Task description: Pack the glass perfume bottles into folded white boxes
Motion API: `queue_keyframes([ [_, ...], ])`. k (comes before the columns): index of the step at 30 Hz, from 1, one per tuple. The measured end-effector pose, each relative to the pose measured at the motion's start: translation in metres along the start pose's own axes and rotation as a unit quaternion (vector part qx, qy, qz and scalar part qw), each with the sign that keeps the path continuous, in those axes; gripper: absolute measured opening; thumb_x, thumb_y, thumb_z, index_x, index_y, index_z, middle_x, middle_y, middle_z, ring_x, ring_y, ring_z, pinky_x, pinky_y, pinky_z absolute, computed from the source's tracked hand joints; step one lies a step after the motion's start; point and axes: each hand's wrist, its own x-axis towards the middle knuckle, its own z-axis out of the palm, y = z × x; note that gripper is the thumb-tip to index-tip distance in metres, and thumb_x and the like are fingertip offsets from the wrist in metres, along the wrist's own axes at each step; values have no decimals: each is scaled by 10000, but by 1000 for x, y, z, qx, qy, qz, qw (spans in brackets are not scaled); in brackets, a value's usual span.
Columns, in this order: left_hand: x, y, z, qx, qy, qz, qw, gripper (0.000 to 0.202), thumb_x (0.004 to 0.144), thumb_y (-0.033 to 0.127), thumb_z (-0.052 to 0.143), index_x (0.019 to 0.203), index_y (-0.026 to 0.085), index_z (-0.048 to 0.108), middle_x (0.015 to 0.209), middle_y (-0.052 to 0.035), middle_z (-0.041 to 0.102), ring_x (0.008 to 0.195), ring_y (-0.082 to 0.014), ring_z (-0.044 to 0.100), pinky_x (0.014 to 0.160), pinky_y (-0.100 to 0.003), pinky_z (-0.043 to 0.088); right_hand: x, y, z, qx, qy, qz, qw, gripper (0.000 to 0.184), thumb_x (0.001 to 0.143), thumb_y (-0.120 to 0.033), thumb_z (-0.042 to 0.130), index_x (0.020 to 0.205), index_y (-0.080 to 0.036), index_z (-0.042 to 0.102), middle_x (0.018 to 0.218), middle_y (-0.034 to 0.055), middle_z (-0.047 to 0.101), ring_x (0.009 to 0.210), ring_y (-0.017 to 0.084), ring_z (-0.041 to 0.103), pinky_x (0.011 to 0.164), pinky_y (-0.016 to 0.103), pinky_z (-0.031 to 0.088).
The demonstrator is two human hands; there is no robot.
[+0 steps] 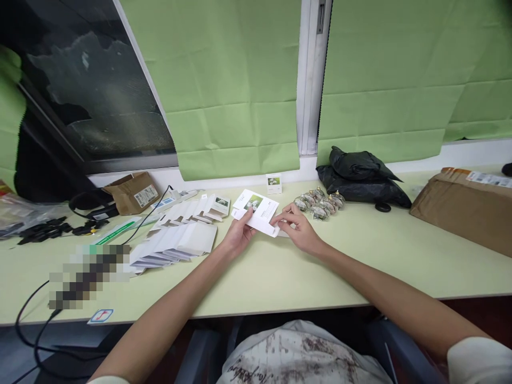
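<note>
A flat white carton blank (258,210) with a small green picture on it is held just above the pale green table (280,272), at its middle. My left hand (239,234) pinches its left edge, fingers closed on the card. My right hand (298,228) grips its right end, fingers curled round the flap. To the left lies a fanned row of several more flat white carton blanks (180,237). Just right of my hands sits a cluster of small shiny wrapped items (320,202).
A small folded box (274,183) stands at the back by the wall. A black plastic bag (360,176) and a brown parcel (464,205) lie to the right. A brown paper package (134,193), black cables (44,229) and a blurred patch lie to the left.
</note>
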Motion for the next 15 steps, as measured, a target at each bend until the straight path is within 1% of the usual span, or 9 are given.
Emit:
queue_keyframes([
  [2, 0, 0, 0, 1, 4, 2, 1000, 342, 918, 301, 778, 1220, 160, 701, 1283, -114, 743, 1077, -211, 753, 848, -254, 661, -1, 0, -1, -42, 15, -18, 999, 263, 1002, -260, 555, 1076, -281, 806, 1033, 70, 447, 1034, 220, 544, 747, 318, 488],
  [5, 0, 0, 0, 7, 22, 9, 1000, 344, 905, 270, 789, 1219, 158, 704, 1271, -115, 750, 1042, -209, 761, 813, -245, 663, -1, 1, -5, -130, 32, -85, 987, 299, 1021, -249, 527, 1154, -284, 792, 1048, 86, 466, 1037, 239, 532, 825, 376, 493],
  [7, 1, 1, 0, 11, 31, 14, 999, 338, 900, 256, 792, 1212, 159, 707, 1256, -115, 756, 1011, -207, 767, 779, -239, 663, -1, 2, -8, -188, 28, -123, 974, 309, 1026, -238, 520, 1178, -290, 784, 1076, 96, 494, 1024, 247, 523, 885, 417, 478],
  [9, 1, 1, -2, 14, 37, 17, 999, 322, 899, 253, 791, 1198, 161, 711, 1240, -111, 763, 978, -200, 771, 724, -220, 656, -1, 1, -10, -238, 16, -141, 961, 311, 1029, -248, 517, 1203, -298, 770, 1115, 106, 516, 1014, 258, 515, 905, 439, 465],
  [11, 2, 0, -3, 20, 44, 19, 999, 313, 894, 253, 795, 1183, 161, 715, 1224, -110, 768, 962, -199, 772, 689, -210, 648, -2, 1, -11, -271, 11, -143, 952, 299, 1032, -280, 519, 1227, -291, 746, 1140, 115, 530, 1021, 271, 513, 915, 452, 457],
  [12, 3, 0, -3, 25, 48, 21, 998, 318, 886, 250, 804, 1178, 161, 716, 1216, -110, 771, 966, -203, 772, 692, -215, 649, -2, 0, -11, -273, 17, -137, 952, 289, 1033, -298, 519, 1226, -279, 733, 1145, 119, 534, 1028, 276, 517, 917, 453, 456],
  [14, 3, -2, -4, 37, 54, 24, 998, 345, 859, 246, 830, 1174, 163, 719, 1213, -113, 772, 994, -221, 769, 742, -248, 658, -1, 1, -11, -247, 44, -104, 962, 253, 1032, -333, 520, 1195, -246, 694, 1142, 119, 544, 1010, 270, 540, 891, 435, 464],
  [15, 2, -3, -3, 46, 53, 24, 997, 364, 844, 249, 844, 1176, 163, 721, 1217, -116, 770, 1010, -231, 767, 776, -269, 660, -1, 2, -10, -220, 62, -75, 971, 232, 1027, -354, 528, 1171, -234, 665, 1128, 112, 554, 960, 253, 555, 856, 417, 471],
])
